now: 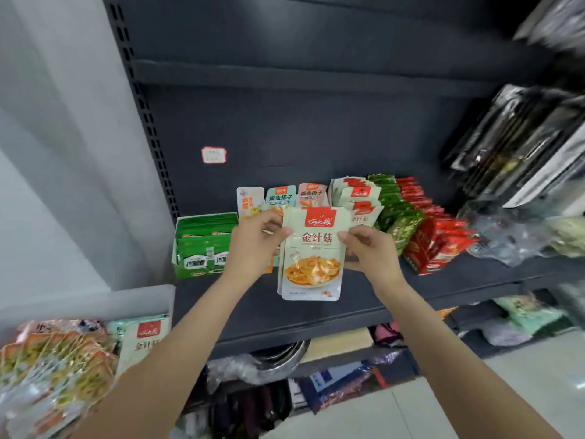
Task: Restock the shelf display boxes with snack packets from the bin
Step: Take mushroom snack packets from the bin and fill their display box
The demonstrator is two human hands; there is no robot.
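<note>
Both hands hold a small stack of pale green mushroom snack packets (311,255) upright over the dark shelf (316,312). My left hand (253,245) grips the stack's upper left edge; my right hand (368,251) grips its right edge. Behind the stack stands a row of the same pale packets (357,194). The bin (95,304) at lower left holds more packets (53,365), including one matching pale packet (144,340). A green display box (202,245) of green packets sits left of my hands.
Green packets (399,213) and red packets (433,236) stand in rows to the right. Clear plastic wrap (506,236) lies at the shelf's right end. Black and silver bags (519,144) hang at upper right. Lower shelves hold assorted goods. A price label (214,154) sticks to the back panel.
</note>
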